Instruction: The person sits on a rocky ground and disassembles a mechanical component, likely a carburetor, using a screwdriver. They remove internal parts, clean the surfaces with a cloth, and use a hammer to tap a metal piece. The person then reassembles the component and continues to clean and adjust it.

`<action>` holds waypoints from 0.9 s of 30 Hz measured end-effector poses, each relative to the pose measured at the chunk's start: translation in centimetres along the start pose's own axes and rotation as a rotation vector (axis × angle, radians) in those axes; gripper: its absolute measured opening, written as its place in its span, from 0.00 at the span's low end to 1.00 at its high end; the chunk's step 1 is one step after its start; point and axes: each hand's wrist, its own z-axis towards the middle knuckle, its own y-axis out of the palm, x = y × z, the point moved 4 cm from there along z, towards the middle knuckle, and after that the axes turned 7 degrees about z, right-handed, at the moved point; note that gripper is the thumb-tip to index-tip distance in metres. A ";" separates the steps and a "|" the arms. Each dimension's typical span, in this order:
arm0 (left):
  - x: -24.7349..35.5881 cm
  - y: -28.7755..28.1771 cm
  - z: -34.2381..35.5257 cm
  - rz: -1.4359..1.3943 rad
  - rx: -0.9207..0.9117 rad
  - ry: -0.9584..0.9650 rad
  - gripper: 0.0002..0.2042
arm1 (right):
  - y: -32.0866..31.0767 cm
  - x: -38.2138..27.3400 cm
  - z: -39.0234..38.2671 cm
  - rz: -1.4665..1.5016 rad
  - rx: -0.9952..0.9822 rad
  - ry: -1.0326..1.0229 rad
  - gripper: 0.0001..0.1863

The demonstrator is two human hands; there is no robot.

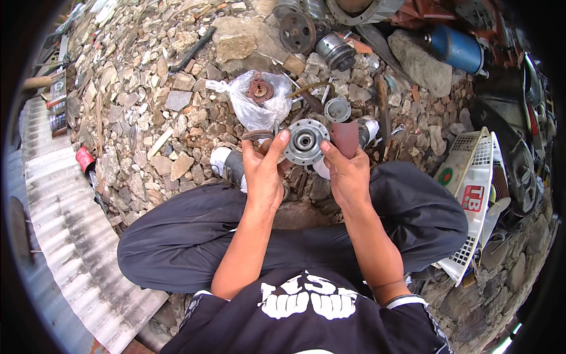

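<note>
Between my two hands is a round grey metal flange [305, 125] with holes around its rim and a bearing-like ring at its centre. My left hand [263, 171] grips its left side, thumb on the face. A curved brown piece [257, 135] shows at that hand's fingers; its kind is unclear. On the other side my right hand [349, 177] pinches the flange's edge, and a reddish-brown sheet like sandpaper [345, 139] sticks up from its fingers. Just beyond lies a small round metal cover [338, 110]. A clear plastic bag [247, 110] carries a rusty round part [259, 89].
Loose stones [141, 118] cover the ground. At the far side are a pulley [297, 32], a metal cylinder part [335, 52] and a blue canister [454, 49]. A white plastic crate [474, 206] leans at right. Corrugated sheeting [71, 236] runs along the left.
</note>
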 end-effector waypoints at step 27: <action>-1.0 0.7 -0.5 -0.087 0.015 -0.058 0.20 | -0.2 -1.3 0.4 -0.074 0.007 -0.046 0.25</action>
